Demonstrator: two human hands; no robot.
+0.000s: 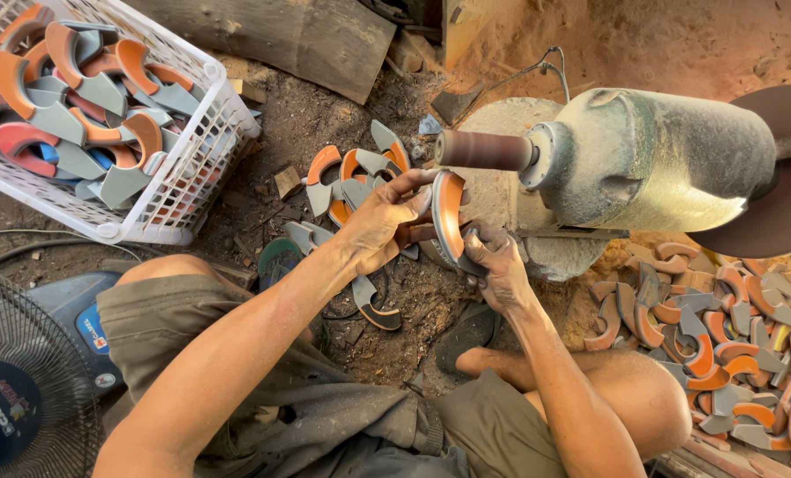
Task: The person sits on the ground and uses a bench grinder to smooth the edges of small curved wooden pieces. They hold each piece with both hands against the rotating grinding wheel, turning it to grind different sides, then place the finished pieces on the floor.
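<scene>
Just below the sanding drum (pixel 482 150), both the left hand (pixel 380 223) and the right hand (pixel 499 265) close on a curved orange-and-grey sole piece (pixel 449 217); it looks light and stiff; gripping its two ends seems steadiest.

We see one basket (pixel 183 168), one fan (pixel 24 389), one sander (pixel 643 159) and two hands, left (pixel 382 221) and right (pixel 502 265). The curved pieces (pixel 723 345) lie in three heaps, too many to count.
</scene>
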